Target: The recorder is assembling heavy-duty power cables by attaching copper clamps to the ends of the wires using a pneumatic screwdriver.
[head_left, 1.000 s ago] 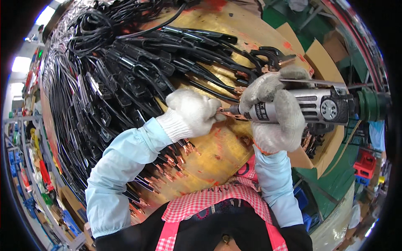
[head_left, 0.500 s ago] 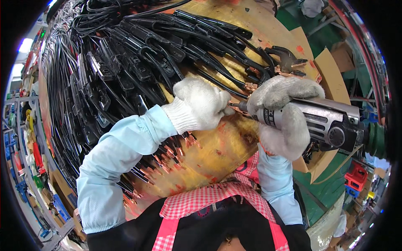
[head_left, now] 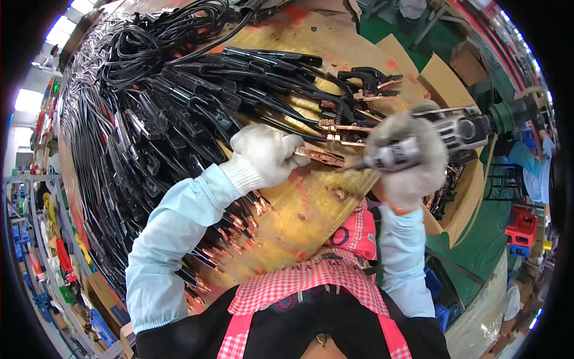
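Note:
My left hand, in a white knit glove, pinches a flat copper clamp piece over the wooden table. The fingers cover its left end. Slightly blurred, my gloved right hand is wrapped round a silver and black pneumatic screwdriver. Its thin bit points left and stands just off the right end of the copper piece. Beyond both hands, black cables with long copper tips lie on the table. More copper cable ends fan out below my left forearm.
A large heap of black cables with black plastic housings covers the table's left and far side. The yellowish, red-stained tabletop shows in front of me. An open cardboard box with small parts stands at the right, near a red crate.
The screwdriver has drawn back to the right from the copper piece, its rear end swinging up and away. My left hand has shifted a little left, and more of the copper piece shows.

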### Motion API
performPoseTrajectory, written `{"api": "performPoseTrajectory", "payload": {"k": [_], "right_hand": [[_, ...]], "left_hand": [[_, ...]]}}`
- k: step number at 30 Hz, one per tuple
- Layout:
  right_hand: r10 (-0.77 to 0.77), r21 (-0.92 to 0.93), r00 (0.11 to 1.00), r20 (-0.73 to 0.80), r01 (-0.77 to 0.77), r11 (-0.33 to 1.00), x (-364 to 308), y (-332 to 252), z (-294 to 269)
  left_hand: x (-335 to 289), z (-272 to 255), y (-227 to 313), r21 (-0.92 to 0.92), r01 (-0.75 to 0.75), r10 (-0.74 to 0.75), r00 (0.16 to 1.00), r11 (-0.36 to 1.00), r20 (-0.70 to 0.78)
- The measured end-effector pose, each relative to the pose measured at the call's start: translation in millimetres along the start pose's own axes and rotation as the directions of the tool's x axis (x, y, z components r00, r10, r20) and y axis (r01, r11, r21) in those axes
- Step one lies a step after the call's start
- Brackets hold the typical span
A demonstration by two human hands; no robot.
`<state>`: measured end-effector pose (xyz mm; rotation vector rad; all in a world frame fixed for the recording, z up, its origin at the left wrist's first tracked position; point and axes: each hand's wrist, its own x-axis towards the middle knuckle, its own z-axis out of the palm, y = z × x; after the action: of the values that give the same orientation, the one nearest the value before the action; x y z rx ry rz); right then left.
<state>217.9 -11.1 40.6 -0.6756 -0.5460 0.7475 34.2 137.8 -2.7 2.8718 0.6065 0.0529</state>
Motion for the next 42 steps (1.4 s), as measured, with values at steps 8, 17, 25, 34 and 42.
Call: {"api": "performPoseTrajectory", "payload": {"k": [8,17,25,34,42], "right_hand": [[-0.099,-0.667,0.696,-0.712,-0.625,0.404,-48.2,-75.7,-218.2],[-0.335,-0.494,0.719,-0.609,-0.674,-0.549,-83.4,-74.6,-281.1],[0.087,-0.825,0.940,-0.331,-0.244,-0.509,7.1,13.3,-259.2],[0.372,-0.782,0.847,-0.379,-0.079,-0.618,29.7,61.4,-304.6],[0.580,-0.216,0.681,-0.447,-0.712,0.668,13.8,1.7,-306.1]], "left_hand": [[29.9,-30.7,13.6,-0.346,-0.135,0.015,0.944,0.928,-0.330],[67.2,9.6,7.0,-0.012,-0.273,0.241,0.867,0.962,-0.435],[45.9,-24.7,29.6,0.223,-0.085,0.184,0.862,0.971,-0.473],[-88.3,-15.3,43.4,0.073,-0.362,0.362,0.932,0.929,0.007],[-67.1,-34.2,16.6,0.285,-0.299,0.343,0.932,0.911,-0.118]]}}
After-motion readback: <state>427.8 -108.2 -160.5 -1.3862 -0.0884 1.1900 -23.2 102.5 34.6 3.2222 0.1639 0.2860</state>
